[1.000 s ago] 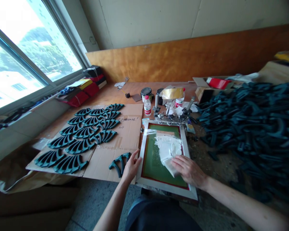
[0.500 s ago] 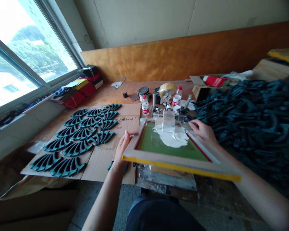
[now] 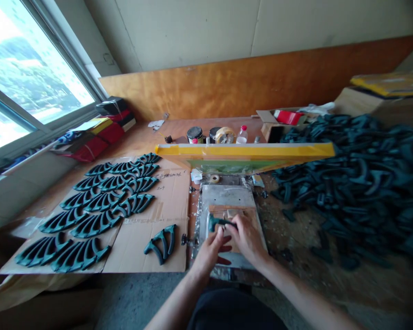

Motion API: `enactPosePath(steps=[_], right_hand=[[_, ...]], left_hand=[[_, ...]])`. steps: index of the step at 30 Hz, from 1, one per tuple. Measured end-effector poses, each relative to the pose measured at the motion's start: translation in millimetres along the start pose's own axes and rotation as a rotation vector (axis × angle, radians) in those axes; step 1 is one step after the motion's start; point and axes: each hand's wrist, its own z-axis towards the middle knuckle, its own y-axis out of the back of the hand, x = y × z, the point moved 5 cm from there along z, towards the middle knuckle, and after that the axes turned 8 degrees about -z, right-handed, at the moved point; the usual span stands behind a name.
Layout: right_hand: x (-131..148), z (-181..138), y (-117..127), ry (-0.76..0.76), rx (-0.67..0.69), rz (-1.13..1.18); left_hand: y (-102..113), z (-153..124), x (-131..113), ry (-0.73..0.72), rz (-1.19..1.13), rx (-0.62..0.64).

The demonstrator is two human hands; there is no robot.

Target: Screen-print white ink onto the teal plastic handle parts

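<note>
A dark green curved plastic part [image 3: 214, 222] lies over a brown block on the metal base plate [image 3: 223, 193]. My right hand [image 3: 249, 238] grips its right end with thumb and fingers, hiding that end. From the near side, my left hand [image 3: 208, 251] pinches at the part with thumb and forefinger, its other fingers loosely spread. Beyond both hands, the printing screen frame [image 3: 244, 151], edged with yellow tape, stands raised with its green mesh seen from below. Left of the plate, a few similar parts [image 3: 161, 244] rest on the cardboard.
Several rows of matching parts [image 3: 96, 199] cover the cardboard sheet [image 3: 137, 250]. A large heap of loose parts [image 3: 358, 178] fills the right side. Behind the frame are a dark-lidded jar [image 3: 194, 134], a tape roll [image 3: 225, 135] and a red-capped bottle [image 3: 242, 134].
Both hands have let go of the screen frame, which now sits tilted up at the back. They have moved inward and down onto a dark green plastic part over the base plate.
</note>
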Motion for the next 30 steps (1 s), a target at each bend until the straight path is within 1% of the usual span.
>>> enactPosePath(steps=[1,2,3,4,5,6,8,9,10,11,12,13,14,15,17,19,21,22,23,24,25,26,28,29,30], right_hand=[[14,-2,2,0.132,-0.010,0.036],[21,-5,5,0.258,-0.003,0.065],[16,-6,8,0.345,0.001,0.080],[-1,-6,13,0.387,-0.012,0.070],[-30,-4,19,0.362,-0.048,0.036],[-70,-1,24,0.286,-0.105,-0.030],[-159,2,29,0.169,-0.203,-0.189],[-201,1,29,0.140,-0.239,-0.237],[-237,-2,28,0.141,-0.273,-0.272],[-265,-7,27,0.170,-0.305,-0.301],[-284,-13,27,0.188,-0.336,-0.327],[-294,-18,27,0.199,-0.354,-0.352],[-296,-21,28,0.192,-0.360,-0.374],[-291,-22,29,0.173,-0.349,-0.387],[-262,-17,30,0.131,-0.291,-0.376],[-216,-6,27,0.136,-0.225,-0.333],[-162,4,17,0.232,-0.141,-0.291],[-135,6,10,0.323,-0.073,-0.263],[-110,8,2,0.402,-0.018,-0.239],[-89,9,-4,0.466,0.019,-0.222],[-71,9,-9,0.509,0.040,-0.214],[-59,10,-13,0.524,0.041,-0.220],[-44,11,-17,0.520,0.031,-0.252],[-41,10,-18,0.514,0.034,-0.266],[-40,9,-18,0.511,0.043,-0.276]], left_hand=[[4,0,17,0.000,-0.060,-0.026],[12,0,28,-0.032,-0.120,-0.069],[24,0,33,-0.070,-0.157,-0.119],[41,1,33,-0.099,-0.158,-0.176],[64,1,31,-0.128,-0.128,-0.251],[91,-1,28,-0.157,-0.072,-0.349],[154,-10,25,-0.164,0.110,-0.605],[183,-17,27,-0.129,0.206,-0.727],[209,-23,31,-0.074,0.292,-0.822],[229,-28,36,-0.011,0.362,-0.886],[244,-30,42,0.047,0.414,-0.919],[254,-30,48,0.090,0.454,-0.927],[260,-28,51,0.117,0.491,-0.920],[263,-26,52,0.140,0.539,-0.903],[264,-22,48,0.181,0.639,-0.846],[262,-19,36,0.236,0.721,-0.773],[258,-17,16,0.269,0.778,-0.704],[252,-14,1,0.251,0.797,-0.672],[242,-11,-16,0.202,0.806,-0.640],[228,-6,-36,0.127,0.804,-0.609],[209,-1,-58,0.038,0.798,-0.582],[185,4,-81,-0.082,0.760,-0.545],[129,8,-129,-0.331,0.636,-0.470],[97,6,-155,-0.554,0.428,-0.354],[67,2,-176,-0.706,0.251,-0.226]])
